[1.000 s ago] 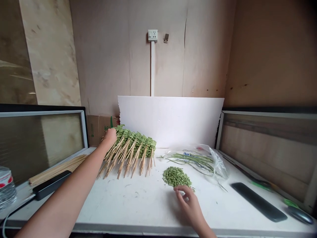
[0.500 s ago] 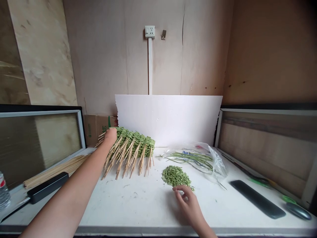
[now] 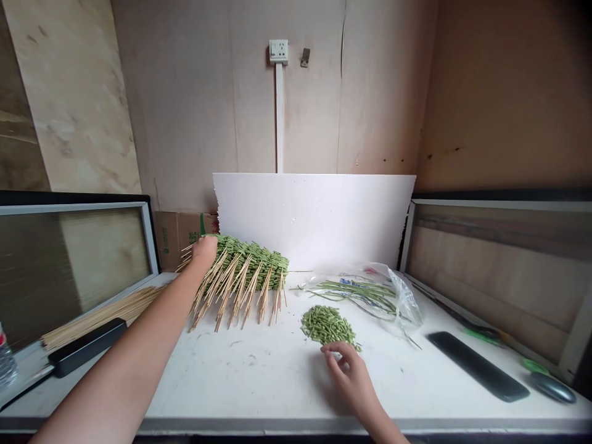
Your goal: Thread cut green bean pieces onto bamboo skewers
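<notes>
My left hand reaches far out to the left end of a stack of skewered green beans, whose bamboo sticks fan toward me; its fingers are hidden behind the stack and sticks. My right hand rests on the white table, fingertips pinched together at the near edge of a small pile of cut green bean pieces. What the pinch holds is too small to make out.
A clear plastic bag of long uncut beans lies behind the pile. Bare bamboo skewers and a black bar lie left. A black slab and a dark mouse sit right. A white foam board stands behind.
Both hands stay almost where they were; the view has tilted slightly, and the right fingers have shifted a little at the pile's edge.
</notes>
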Demonstrator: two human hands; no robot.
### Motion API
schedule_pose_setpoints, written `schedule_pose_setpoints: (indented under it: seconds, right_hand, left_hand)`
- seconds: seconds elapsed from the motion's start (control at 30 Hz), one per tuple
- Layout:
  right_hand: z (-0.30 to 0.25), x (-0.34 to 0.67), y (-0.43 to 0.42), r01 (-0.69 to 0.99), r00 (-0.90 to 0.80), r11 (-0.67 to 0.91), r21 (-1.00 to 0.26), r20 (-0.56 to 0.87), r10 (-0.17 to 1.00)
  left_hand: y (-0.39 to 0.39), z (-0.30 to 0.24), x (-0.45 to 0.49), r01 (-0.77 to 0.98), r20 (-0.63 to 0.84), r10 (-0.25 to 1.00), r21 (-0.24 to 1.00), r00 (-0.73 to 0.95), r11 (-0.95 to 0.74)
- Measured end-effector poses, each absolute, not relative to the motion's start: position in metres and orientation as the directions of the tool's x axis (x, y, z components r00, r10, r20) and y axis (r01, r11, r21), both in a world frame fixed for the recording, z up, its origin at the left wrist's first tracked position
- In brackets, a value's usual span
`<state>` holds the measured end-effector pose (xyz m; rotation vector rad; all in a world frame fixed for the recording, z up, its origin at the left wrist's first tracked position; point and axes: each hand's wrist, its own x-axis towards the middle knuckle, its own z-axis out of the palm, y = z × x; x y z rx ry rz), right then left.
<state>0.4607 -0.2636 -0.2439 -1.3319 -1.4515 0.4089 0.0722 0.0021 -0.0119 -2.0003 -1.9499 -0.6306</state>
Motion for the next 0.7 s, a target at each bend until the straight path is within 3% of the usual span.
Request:
schedule_pose_setpoints:
  seconds: [0.3, 0.5, 0.7]
  right_hand:
    - [-0.242, 0.460, -0.265, 0.505, 0.194, 0.313, -0.804, 0.459, 0.867]
    - [-0.242, 0.461, -0.265, 0.512, 0.196, 0.315, -0.799, 0.466, 0.863]
    - [-0.242, 0.462, -0.263, 0.502, 0.209, 0.323, -0.802, 0.475, 0.855]
  left_hand:
    - [0.000, -0.017, 0.066, 0.999, 0.499, 0.865, 0.025, -0.047, 0.040]
    - [-0.014, -0.017, 0.052, 0.998, 0.566, 0.823, 0.066, -0.038, 0.001]
    - [-0.065, -0.017, 0.019, 0.982, 0.731, 0.677, 0.178, -0.091, -0.061]
